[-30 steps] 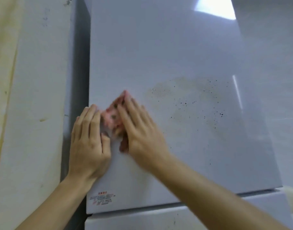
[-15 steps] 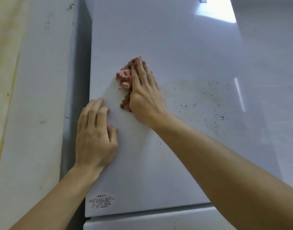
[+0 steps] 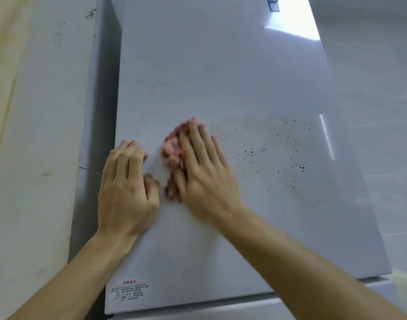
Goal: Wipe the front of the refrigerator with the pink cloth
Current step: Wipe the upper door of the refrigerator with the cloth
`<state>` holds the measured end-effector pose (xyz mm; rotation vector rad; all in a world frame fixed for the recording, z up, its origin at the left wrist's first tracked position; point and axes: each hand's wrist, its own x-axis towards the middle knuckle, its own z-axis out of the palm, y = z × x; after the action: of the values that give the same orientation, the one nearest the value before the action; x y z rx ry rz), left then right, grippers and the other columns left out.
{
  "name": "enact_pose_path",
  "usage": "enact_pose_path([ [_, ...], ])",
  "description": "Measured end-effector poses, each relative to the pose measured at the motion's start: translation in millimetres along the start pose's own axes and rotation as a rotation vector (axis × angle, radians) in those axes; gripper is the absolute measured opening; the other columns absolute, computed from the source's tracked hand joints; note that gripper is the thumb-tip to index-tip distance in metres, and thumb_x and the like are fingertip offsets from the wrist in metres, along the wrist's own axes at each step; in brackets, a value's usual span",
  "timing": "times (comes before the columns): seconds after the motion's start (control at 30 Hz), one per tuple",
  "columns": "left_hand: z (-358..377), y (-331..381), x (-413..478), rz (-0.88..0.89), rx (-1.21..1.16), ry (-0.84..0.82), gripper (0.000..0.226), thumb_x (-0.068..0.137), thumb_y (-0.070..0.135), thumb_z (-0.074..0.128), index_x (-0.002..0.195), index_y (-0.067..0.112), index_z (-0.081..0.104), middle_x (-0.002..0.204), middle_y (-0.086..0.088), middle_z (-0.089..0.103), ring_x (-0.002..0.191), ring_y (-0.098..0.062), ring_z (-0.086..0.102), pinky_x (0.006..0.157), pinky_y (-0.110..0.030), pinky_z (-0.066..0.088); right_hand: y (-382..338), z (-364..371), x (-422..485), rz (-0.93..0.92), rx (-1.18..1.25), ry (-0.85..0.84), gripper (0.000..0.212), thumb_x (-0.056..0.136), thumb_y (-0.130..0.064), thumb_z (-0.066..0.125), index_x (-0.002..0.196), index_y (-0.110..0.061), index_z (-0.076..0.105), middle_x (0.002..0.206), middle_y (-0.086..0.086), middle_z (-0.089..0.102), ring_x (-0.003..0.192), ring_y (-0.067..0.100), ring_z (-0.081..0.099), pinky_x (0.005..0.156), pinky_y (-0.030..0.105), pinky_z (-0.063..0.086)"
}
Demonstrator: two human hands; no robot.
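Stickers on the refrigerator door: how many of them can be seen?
2. The red-print sticker sits in the lower left corner of the door; the blue sticker is at the top edge, cut by the frame. Others may be hidden behind the right forearm.

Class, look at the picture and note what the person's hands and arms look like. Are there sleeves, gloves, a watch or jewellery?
Nothing is worn on either arm. The left hand and right hand have no gloves, and no rings show. The left forearm and right forearm are bare to the frame edge, with no sleeve, watch or bracelet. The right hand is slightly blurred.
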<state>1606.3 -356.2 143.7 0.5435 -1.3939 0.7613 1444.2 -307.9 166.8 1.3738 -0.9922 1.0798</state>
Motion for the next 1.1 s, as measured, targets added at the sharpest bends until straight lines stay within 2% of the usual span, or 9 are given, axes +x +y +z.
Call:
enact_pose_path([
  [0.13, 1.3, 0.5, 1.0, -0.005, 0.0, 0.013, 0.042, 0.09, 0.013, 0.048, 0.131, 0.002, 0.054, 0.146, -0.019, 0.052, 0.148, -0.037, 0.039, 0.125, -0.05, 0.031, 24.1, -6.9, 72.0, 0.17, -0.008, -0.04, 0.067, 0.109, -0.043, 0.033, 0.168, -0.015, 0.017, 0.176, 0.009, 0.003, 0.163, 0.025, -0.001, 0.13, 0.036, -0.01],
  [0.27, 2.1, 2.8, 3.5, -0.016, -0.002, 0.031, 0.04, 0.089, 0.012, 0.048, 0.127, 0.001, 0.054, 0.14, -0.02, 0.052, 0.145, -0.038, 0.04, 0.123, -0.048, 0.032, 21.5, -11.7, 57.8, 0.183, 0.062, -0.077, 0.062, 0.111, -0.048, 0.028, 0.168, -0.031, 0.01, 0.177, 0.002, -0.006, 0.163, 0.02, -0.009, 0.13, 0.035, -0.009],
  [0.4, 3.3, 7.8, 5.6, 0.019, 0.024, 0.04, 0.042, 0.088, 0.012, 0.05, 0.128, 0.003, 0.058, 0.14, -0.021, 0.052, 0.145, -0.041, 0.04, 0.123, -0.051, 0.031, 9.9, -11.4, -3.3, 0.176, 0.101, -0.043, 0.065, 0.108, -0.05, 0.018, 0.168, -0.026, 0.016, 0.177, 0.001, -0.003, 0.163, 0.017, -0.007, 0.131, 0.034, -0.006],
  [0.53, 4.9, 11.9, 4.8, 0.012, -0.002, -0.001, 0.045, 0.09, 0.014, 0.046, 0.133, 0.004, 0.054, 0.155, -0.018, 0.047, 0.153, -0.034, 0.033, 0.128, -0.05, 0.024, 7.8, -16.3, -74.7, 0.081, -0.028, -0.025, 0.056, 0.111, -0.036, 0.031, 0.164, -0.02, 0.034, 0.175, 0.008, 0.016, 0.163, 0.022, 0.008, 0.132, 0.04, 0.008],
  [0.67, 5.5, 13.4, 10.1, -0.012, -0.027, -0.021, 0.043, 0.09, 0.014, 0.046, 0.13, 0.001, 0.054, 0.153, -0.019, 0.048, 0.15, -0.035, 0.037, 0.126, -0.049, 0.027, 23.3, -12.5, -38.4, 0.036, -0.073, 0.0, 0.057, 0.108, -0.037, 0.036, 0.16, -0.014, 0.042, 0.17, 0.016, 0.029, 0.16, 0.031, 0.023, 0.131, 0.043, 0.014],
  [0.73, 5.6, 15.0, 12.2, -0.025, -0.024, -0.017, 0.041, 0.089, 0.014, 0.047, 0.128, 0.001, 0.053, 0.15, -0.019, 0.049, 0.148, -0.036, 0.038, 0.125, -0.048, 0.029, 35.5, -13.6, 7.0, 0.091, -0.069, 0.015, 0.061, 0.107, -0.039, 0.035, 0.163, -0.014, 0.037, 0.172, 0.015, 0.022, 0.161, 0.03, 0.018, 0.131, 0.04, 0.006],
  [0.87, 7.0, 16.2, 11.0, -0.022, -0.022, -0.016, 0.04, 0.089, 0.015, 0.046, 0.126, 0.002, 0.051, 0.149, -0.018, 0.048, 0.148, -0.036, 0.037, 0.124, -0.049, 0.031, 56.0, -20.4, 78.2, 0.287, -0.086, -0.084, 0.067, 0.112, -0.038, 0.026, 0.167, -0.008, 0.003, 0.175, 0.011, -0.012, 0.162, 0.024, -0.015, 0.128, 0.037, -0.016],
  [0.97, 6.4, 16.8, 11.0, -0.02, -0.012, -0.024, 0.041, 0.09, 0.016, 0.044, 0.127, 0.001, 0.05, 0.149, -0.019, 0.047, 0.148, -0.036, 0.037, 0.125, -0.049, 0.031, 54.8, -20.1, 72.6, 0.318, -0.071, -0.068, 0.067, 0.113, -0.036, 0.026, 0.167, -0.005, 0.001, 0.176, 0.012, -0.009, 0.162, 0.024, -0.013, 0.129, 0.036, -0.015],
  [1.1, 4.9, 18.5, 10.0, -0.009, -0.003, -0.025, 0.041, 0.09, 0.015, 0.044, 0.128, -0.001, 0.051, 0.15, -0.02, 0.047, 0.149, -0.037, 0.036, 0.126, -0.047, 0.028, 42.4, -18.8, -6.7, 0.344, -0.063, 0.047, 0.066, 0.109, -0.031, 0.028, 0.164, 0.003, 0.016, 0.174, 0.02, 0.01, 0.163, 0.033, 0.003, 0.132, 0.044, -0.002],
])
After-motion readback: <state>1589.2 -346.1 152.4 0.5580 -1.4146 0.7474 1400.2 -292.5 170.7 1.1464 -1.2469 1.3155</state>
